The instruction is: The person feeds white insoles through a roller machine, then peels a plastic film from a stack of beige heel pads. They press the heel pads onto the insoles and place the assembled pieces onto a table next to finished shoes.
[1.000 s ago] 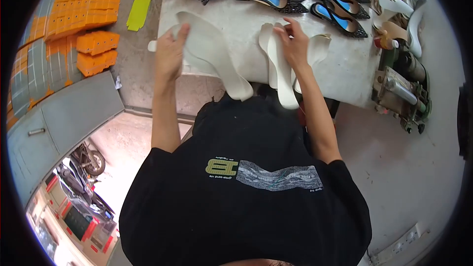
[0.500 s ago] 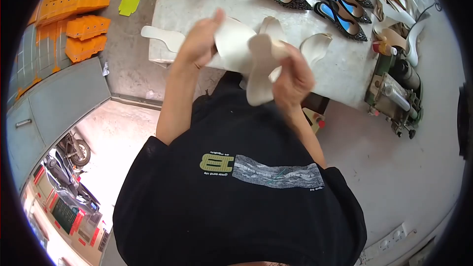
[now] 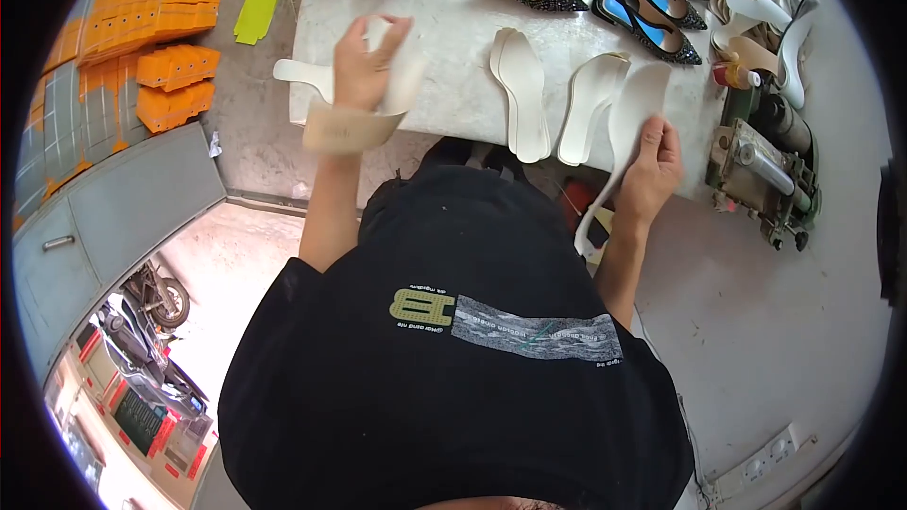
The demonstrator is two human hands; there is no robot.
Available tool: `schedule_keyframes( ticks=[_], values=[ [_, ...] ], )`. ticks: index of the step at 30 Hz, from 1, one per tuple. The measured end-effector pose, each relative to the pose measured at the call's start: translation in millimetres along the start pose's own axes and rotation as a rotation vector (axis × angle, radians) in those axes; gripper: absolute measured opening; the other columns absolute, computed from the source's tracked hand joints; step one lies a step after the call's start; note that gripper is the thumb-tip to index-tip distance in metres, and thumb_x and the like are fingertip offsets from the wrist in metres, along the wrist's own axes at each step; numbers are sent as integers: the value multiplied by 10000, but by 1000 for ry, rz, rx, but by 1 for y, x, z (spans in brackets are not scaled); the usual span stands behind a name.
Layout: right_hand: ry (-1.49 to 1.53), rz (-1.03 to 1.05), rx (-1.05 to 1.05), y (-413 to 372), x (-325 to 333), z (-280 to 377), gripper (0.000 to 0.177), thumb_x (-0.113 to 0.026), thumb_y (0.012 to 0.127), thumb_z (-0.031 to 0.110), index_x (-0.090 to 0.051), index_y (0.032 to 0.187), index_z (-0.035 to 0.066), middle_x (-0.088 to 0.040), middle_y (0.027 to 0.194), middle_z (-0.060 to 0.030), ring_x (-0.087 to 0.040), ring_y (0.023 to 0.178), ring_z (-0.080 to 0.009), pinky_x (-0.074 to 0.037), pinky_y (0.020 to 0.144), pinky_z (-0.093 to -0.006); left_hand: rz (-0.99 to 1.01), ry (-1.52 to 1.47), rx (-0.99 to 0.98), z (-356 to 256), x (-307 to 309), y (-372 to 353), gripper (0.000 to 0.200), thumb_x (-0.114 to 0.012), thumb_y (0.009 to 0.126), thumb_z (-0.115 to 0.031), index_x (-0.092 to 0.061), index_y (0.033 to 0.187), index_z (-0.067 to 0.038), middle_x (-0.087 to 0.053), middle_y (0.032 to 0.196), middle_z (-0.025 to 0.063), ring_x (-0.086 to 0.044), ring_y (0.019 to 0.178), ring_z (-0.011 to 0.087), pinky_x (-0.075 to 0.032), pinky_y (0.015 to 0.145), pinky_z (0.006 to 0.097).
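My right hand (image 3: 654,165) is closed on a cream insole (image 3: 640,99), whose narrow heel end hangs below the table's front edge. On the left, my left hand (image 3: 364,66) is raised with fingers curled round a curved insole (image 3: 408,80); a beige piece with faint marks (image 3: 351,130) passes in front of its wrist. Motion blur hides whether these are one insole or several. Between the hands, a stack of insoles (image 3: 521,94) lies at the table edge, with another stack (image 3: 588,113) beside my right hand. A further insole (image 3: 300,74) lies left of my left hand.
Black beaded slingback shoes with blue linings (image 3: 652,33) stand in rows at the back of the white table (image 3: 453,85). Loose insoles (image 3: 794,57) pile up at right, above a green machine (image 3: 770,170). Orange stacked pieces (image 3: 156,0) are at left.
My hands have moved apart. The right hand has gone right with an insole, uncovering the stacks between. The left hand has shifted slightly left, its insole now curving by the wrist.
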State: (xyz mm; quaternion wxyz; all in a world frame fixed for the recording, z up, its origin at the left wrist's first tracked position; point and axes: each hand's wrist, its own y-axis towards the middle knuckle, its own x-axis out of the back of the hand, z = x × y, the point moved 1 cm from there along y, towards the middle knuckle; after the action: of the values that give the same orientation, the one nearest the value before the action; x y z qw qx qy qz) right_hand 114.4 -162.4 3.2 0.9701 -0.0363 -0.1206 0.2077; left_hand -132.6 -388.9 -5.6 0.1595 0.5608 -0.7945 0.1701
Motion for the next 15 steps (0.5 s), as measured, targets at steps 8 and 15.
schedule_keyframes(
  ticks=[8, 15],
  values=[
    [196, 178, -92, -4, -29, 23, 295, -564, 975, 229, -614, 1076, -44, -653, 897, -84, -555, 697, -70, -453, 643, -178, 202, -76, -166, 12, -24, 20, 333, -651, 893, -286, -602, 1137, -65, -618, 845, 102, -555, 715, 174, -462, 626, 305],
    [147, 202, -205, 9, -14, -4, 277, -565, 973, 201, -590, 1125, -29, -645, 929, -65, -559, 731, -75, -444, 647, -180, -81, 382, -252, 166, -51, 75, 403, -602, 920, -285, -536, 1207, -10, -611, 994, 198, -601, 804, 292, -485, 710, 354]
  ],
)
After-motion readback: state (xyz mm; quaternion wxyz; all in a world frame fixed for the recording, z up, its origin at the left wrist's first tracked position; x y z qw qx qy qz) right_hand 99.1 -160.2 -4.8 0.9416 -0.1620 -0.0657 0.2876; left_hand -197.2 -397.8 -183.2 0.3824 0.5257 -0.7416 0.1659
